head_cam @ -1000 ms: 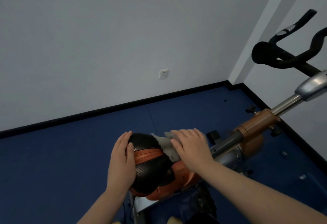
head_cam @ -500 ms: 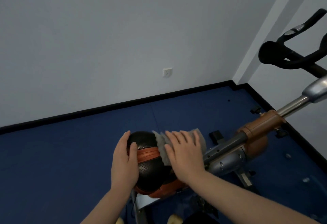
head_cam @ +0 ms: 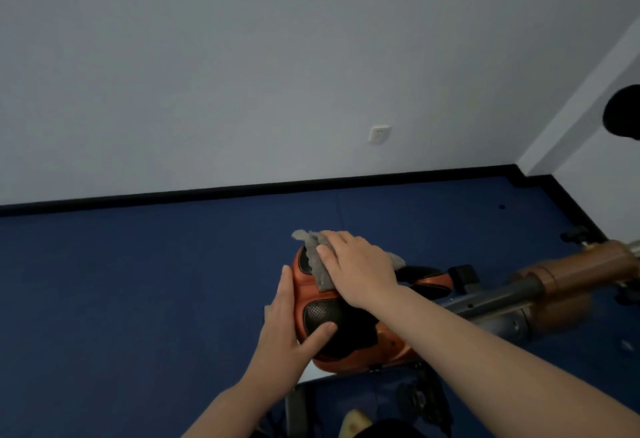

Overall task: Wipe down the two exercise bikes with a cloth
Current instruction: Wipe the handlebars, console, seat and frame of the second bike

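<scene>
Nearest the camera, the left hand (head_cam: 289, 328) lay along the left flank of the bike saddle (head_cam: 332, 320), fingers straight against its orange edge and the thumb pressed onto the black perforated pad, steadying it rather than gripping. Just beyond, the right hand (head_cam: 358, 269) lay flat, fingers together and fairly straight, pressing the grey cloth (head_cam: 317, 257) onto the saddle's wide rear end; frayed cloth edges stuck out past the fingertips on the far left and behind the wrist.

The saddle sat directly under both hands, its long axis running from the broad end beneath the cloth off to the right, where the narrow nose (head_cam: 427, 281) pointed toward the bike frame (head_cam: 502, 309). The right hand was the one on that axis, so any further wiping stroke would probably travel rightward along it, toward the nose and the brown collar (head_cam: 581, 268) of the frame, while the left hand braced.

Farther out lay the blue floor (head_cam: 138, 281), the black skirting, and a grey wall with a socket (head_cam: 379, 133). A dark rounded shape (head_cam: 623, 115) at the right edge was likely a handlebar end. Only one bike was visible.
</scene>
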`<action>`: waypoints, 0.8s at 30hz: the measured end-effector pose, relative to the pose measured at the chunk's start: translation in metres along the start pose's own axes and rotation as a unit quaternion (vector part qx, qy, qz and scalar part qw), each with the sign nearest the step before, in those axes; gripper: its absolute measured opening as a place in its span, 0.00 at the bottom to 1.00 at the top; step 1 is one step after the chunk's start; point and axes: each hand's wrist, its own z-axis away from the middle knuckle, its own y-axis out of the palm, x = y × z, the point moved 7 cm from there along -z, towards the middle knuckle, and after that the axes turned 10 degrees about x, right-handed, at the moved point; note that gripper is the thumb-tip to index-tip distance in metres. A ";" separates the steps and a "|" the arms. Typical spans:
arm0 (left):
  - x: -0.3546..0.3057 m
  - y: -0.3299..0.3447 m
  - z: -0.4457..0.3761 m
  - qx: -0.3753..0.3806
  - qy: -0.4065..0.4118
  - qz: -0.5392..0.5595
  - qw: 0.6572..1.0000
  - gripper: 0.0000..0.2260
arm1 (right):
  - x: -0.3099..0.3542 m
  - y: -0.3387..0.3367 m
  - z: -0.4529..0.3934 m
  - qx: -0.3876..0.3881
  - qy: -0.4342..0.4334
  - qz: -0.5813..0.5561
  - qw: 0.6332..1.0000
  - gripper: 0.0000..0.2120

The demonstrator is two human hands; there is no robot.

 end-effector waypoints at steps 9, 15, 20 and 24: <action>0.004 -0.027 -0.013 0.121 0.078 -0.055 0.988 0.49 | 0.023 0.004 0.020 -0.033 -0.016 0.004 0.999 0.29; -0.003 -0.065 -0.023 0.209 0.165 -0.194 0.944 0.35 | 0.041 0.017 0.039 -0.048 0.049 -0.011 0.998 0.38; 0.014 -0.100 -0.034 0.236 0.171 -0.214 0.932 0.27 | 0.055 0.027 0.066 -0.132 0.161 -0.030 0.978 0.35; 0.018 -0.113 -0.037 0.288 0.195 -0.225 0.910 0.23 | 0.070 0.047 0.091 -0.190 0.328 -0.061 0.923 0.34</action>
